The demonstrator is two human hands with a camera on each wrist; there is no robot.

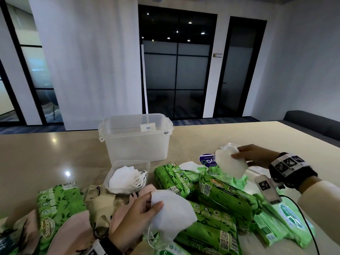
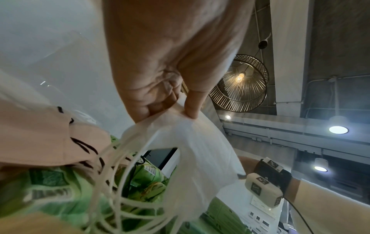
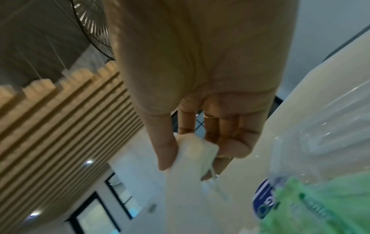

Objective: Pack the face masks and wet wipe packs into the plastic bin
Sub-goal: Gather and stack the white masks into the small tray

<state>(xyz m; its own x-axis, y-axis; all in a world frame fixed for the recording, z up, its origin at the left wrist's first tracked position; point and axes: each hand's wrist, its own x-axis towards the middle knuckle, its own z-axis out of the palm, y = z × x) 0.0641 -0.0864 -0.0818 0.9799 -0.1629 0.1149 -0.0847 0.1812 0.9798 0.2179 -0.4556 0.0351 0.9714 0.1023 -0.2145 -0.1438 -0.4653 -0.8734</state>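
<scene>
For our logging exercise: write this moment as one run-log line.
left hand: holds white mask | right hand: holds second white mask | plastic bin: looks empty | wipe packs: on table

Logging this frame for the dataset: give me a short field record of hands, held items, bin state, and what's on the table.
left hand: grips a white face mask, ear loops hanging below
right hand: pinches a second white mask, lifted above the pile
plastic bin: clear, lid off, upright behind the pile; looks empty
small tub: clear, holds a stack of white masks
wet wipe packs: green, heaped on the table, none in the bin
other masks: beige and pink ones lie by the left hand
table: beige, glossy
</scene>
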